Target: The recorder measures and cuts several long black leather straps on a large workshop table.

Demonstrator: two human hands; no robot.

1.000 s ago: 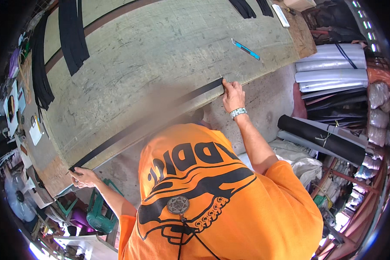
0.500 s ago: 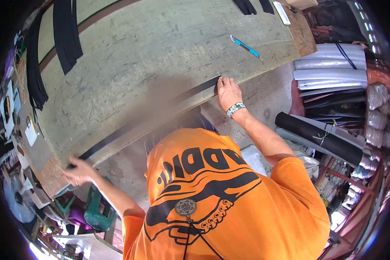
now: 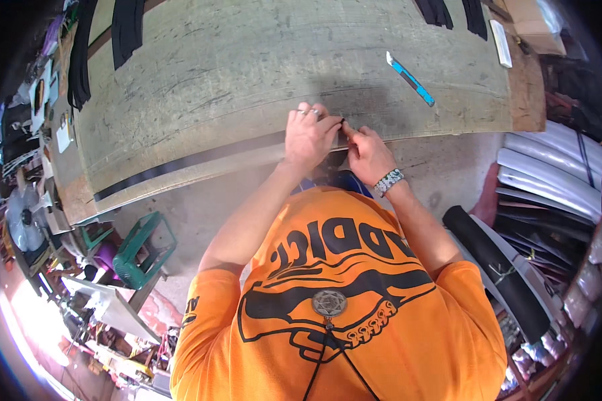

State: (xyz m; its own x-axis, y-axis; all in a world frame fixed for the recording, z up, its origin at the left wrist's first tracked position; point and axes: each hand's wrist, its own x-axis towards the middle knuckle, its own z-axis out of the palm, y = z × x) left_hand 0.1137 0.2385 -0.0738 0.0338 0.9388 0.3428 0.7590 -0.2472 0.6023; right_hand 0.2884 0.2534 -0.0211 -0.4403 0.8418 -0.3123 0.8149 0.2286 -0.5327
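A long narrow black strip (image 3: 187,162) lies along the near edge of the worktable (image 3: 214,87). Its right end rises into the fingers of both hands. My left hand (image 3: 306,137), with rings on it, is closed in a pinch at that end. Close beside it, my right hand (image 3: 370,155) pinches the same end with thumb and forefinger. Between the fingertips only a small dark bit of the strip shows; the rest there is hidden. A blue utility knife (image 3: 411,80) rests on the table, farther off to the right of the hands.
Bundles of black strips hang over the table's far left (image 3: 127,30) and far right (image 3: 436,12). A white bar-shaped piece (image 3: 501,43) lies near the right end. Silvery rolls (image 3: 548,177) and a black roll (image 3: 498,274) stand to the right; a green plastic stool (image 3: 144,248) is at lower left.
My left hand has come from the strip's left end across to its right end, beside my right hand. Both hands now meet there, and the view has shifted.
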